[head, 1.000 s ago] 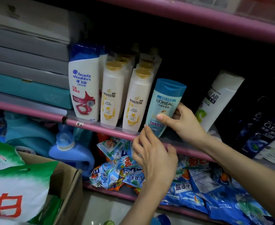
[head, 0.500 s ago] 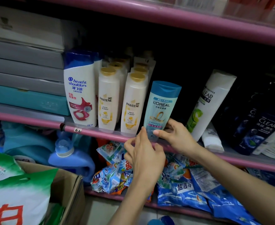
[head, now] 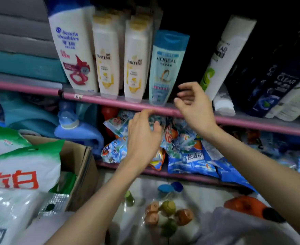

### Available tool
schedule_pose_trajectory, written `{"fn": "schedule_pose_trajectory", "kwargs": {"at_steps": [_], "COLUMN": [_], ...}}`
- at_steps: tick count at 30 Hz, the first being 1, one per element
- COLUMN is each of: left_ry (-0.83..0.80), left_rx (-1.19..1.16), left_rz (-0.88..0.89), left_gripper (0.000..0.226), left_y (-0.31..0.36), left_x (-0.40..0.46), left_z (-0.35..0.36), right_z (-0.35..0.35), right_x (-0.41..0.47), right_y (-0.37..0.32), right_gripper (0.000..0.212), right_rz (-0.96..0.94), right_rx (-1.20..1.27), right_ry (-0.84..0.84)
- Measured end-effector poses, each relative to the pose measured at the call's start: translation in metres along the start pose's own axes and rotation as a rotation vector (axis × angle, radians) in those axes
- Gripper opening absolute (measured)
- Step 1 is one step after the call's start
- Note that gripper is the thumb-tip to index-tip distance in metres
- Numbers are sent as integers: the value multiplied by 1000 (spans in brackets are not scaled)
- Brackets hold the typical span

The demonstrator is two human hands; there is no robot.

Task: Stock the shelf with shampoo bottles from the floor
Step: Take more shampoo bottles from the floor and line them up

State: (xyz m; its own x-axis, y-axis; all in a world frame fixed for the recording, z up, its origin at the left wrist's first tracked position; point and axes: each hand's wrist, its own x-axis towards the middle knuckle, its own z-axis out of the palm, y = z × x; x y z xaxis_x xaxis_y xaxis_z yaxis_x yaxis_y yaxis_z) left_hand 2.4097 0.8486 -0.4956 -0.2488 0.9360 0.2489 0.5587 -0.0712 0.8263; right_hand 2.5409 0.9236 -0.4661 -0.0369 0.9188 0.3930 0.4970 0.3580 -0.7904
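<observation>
Item: L'Oréal shampoo bottle (head: 166, 68), pale blue with a darker blue cap, standing upright at the front edge of the pink-railed shelf (head: 110, 101), label outward, reading "L'OREAL" above small print too blurred to make out. No hand touches it. Right hand (head: 195, 106) hovers just beside its lower right, fingers (head: 184, 89) loosely spread and released, holding nothing. Left hand (head: 143, 138) hangs below the shelf rail in front of the sachets, fingers relaxed, likewise empty. Step judged: this bottle is placed; the next move would call for reaching down to the floor stock, where loose bottles (head: 165, 214) with brown and green caps lie blurred near the bottom edge, and gripping one upright by the body. To the left along the same front edge: two Pantene bottles (head: 121, 59), cream with gold caps, marked "PANTENE"; then a Head & Shoulders bottle (head: 71, 50), white with blue top and a red swirl. To the right, across a dark gap: a white Clear bottle (head: 223, 55) leaning, and dark blue Clear packs (head: 283, 82). Lower shelf: blue detergent sachets (head: 186, 152) bearing Chinese characters. Far left: cardboard box (head: 78, 167) holding green-and-white bags printed in large red characters.
</observation>
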Motion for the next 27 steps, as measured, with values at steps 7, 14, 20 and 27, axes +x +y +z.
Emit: {"fn": "schedule_pose_trajectory", "kwargs": {"at_steps": [7,14,20,27], "left_ry": [-356,-719,-817,-676], "left_rx": [122,320,548,497], "left_rz": [-186,-436,-240,-224], "left_gripper": [21,28,42,70], "left_y": [-63,-146,-176,-179], "left_x": [-62,-130,-164,-138], "left_z": [54,100,129,164], "right_z": [32,50,53,73], "right_x": [-104,-192,-242,-209], "right_y": [46,143,202,238], "right_gripper": [26,27,35,50], "right_rz": [105,561,765,508], "right_rx": [18,-336,-521,-660], "right_ry": [-80,-472,-595,-553]}}
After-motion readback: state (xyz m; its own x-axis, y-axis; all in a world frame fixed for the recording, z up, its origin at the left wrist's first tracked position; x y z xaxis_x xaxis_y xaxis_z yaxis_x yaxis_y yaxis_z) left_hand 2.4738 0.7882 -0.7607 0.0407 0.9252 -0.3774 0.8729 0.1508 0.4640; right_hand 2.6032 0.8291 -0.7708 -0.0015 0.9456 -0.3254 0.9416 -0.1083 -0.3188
